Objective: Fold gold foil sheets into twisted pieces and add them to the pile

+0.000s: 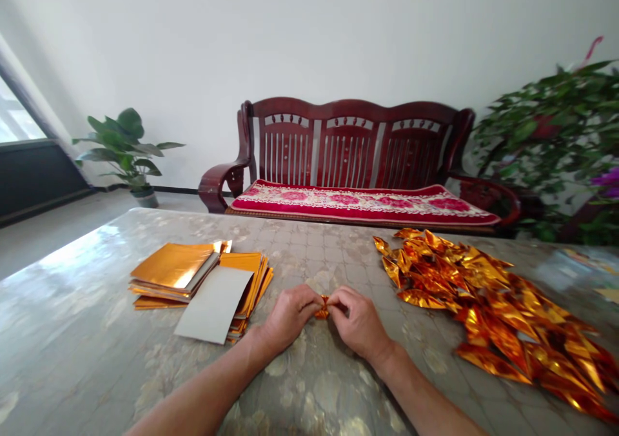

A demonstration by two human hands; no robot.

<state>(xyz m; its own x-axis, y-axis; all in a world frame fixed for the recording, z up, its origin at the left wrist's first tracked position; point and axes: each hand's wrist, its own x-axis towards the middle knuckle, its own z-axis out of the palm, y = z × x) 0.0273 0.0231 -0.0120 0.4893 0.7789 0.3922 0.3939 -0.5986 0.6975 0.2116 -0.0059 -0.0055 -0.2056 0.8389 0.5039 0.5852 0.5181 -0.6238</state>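
Observation:
Between my two hands, low over the table, is a small piece of shiny gold foil paper (322,308), mostly hidden by the fingers. My left hand (291,313) is closed, pinching its left end between thumb and fingers. The opposite end is pinched by my right hand (358,320), also closed. Left of the hands lie a stack of gold foil paper sheets (169,263) and a second stack (254,281), with a pale grey sheet (215,304) face up on top. On the right, a large heap of folded gold foil pieces (478,294) spreads toward the table's right side.
The table (290,391) has a glossy patterned cover. A clear plastic bag (575,268) sits at its right side. Behind it stands a dark red wooden bench (345,146) with a floral cushion (362,204). Potted plants (128,149) flank the bench.

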